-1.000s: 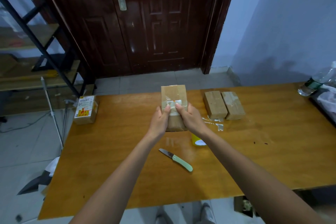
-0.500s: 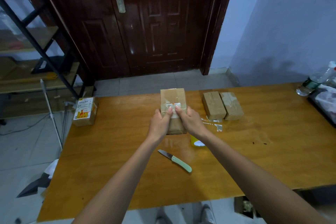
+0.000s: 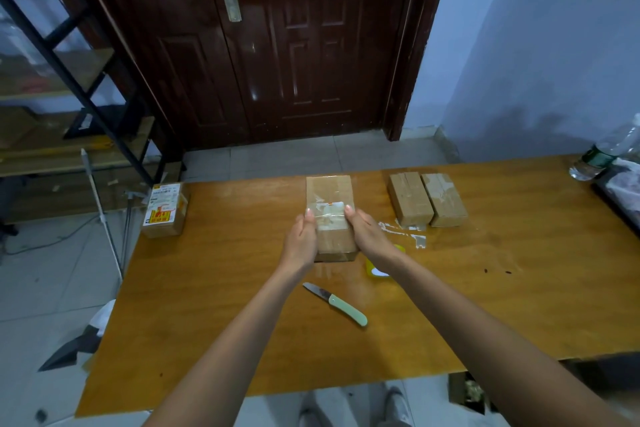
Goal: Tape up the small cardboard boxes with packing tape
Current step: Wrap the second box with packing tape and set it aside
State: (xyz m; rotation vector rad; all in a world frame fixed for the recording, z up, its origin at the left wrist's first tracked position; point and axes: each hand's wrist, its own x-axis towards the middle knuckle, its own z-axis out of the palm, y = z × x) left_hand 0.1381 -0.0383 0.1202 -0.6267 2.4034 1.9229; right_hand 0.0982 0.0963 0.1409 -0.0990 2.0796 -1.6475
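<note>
A small brown cardboard box (image 3: 329,191) lies on the wooden table (image 3: 221,288), a strip of clear tape across its top. My left hand (image 3: 300,242) presses against the box's left side, thumb on the tape. My right hand (image 3: 367,235) presses against its right side, thumb on the tape's other end. Two more taped boxes, one (image 3: 410,198) beside the other (image 3: 444,199), lie side by side to the right. A yellow tape roll (image 3: 376,270) is partly hidden under my right wrist. Loose bits of clear tape (image 3: 412,236) stick to the table near it.
A knife with a pale green handle (image 3: 336,303) lies on the table near me. A labelled box (image 3: 164,209) sits on the table's far left corner. A plastic bottle (image 3: 602,155) and a dark tray (image 3: 620,194) are at the right edge. A black shelf frame (image 3: 79,87) stands left.
My thumbs have slid apart from the middle of the tape strip toward the box's two sides. The box has stayed in place.
</note>
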